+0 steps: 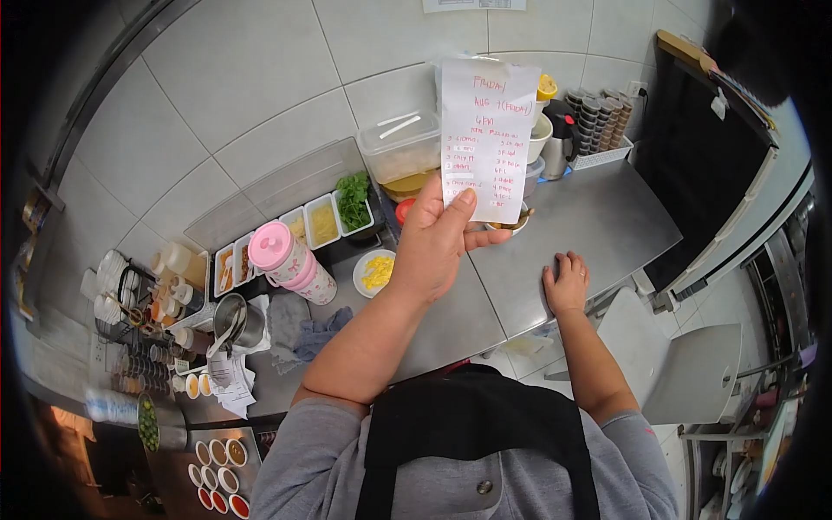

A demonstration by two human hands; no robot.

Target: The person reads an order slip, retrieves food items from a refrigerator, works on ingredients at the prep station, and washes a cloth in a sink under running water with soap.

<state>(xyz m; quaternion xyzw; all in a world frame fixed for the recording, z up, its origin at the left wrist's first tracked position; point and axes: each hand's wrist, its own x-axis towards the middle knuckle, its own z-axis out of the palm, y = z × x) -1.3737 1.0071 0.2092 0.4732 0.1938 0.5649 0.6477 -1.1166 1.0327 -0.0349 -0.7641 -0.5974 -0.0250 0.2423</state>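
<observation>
My left hand point(438, 238) is raised in front of me and pinches a handwritten paper list point(490, 143) by its lower left part. Red writing on the sheet reads "Friday", with two columns of short lines below. Resting on the steel counter point(589, 208) near its front edge, my right hand point(568, 279) has its fingers stretched out and holds nothing. Behind the sheet, a bowl point(520, 227) is mostly hidden. A white plate of chopped yellow food point(375, 272) lies just left of my left wrist, beside a pink-lidded tumbler point(290, 260).
White tubs with green leaves point(354, 204) and other ingredients line the wall. A metal pot point(238, 321), blue-grey cloth point(316, 334) and papers point(234, 390) lie left. Sauce cups point(221, 464) stand lower left. A thermal jug point(562, 139) and stacked jars point(598, 121) stand back right; a chair point(693, 373) is at right.
</observation>
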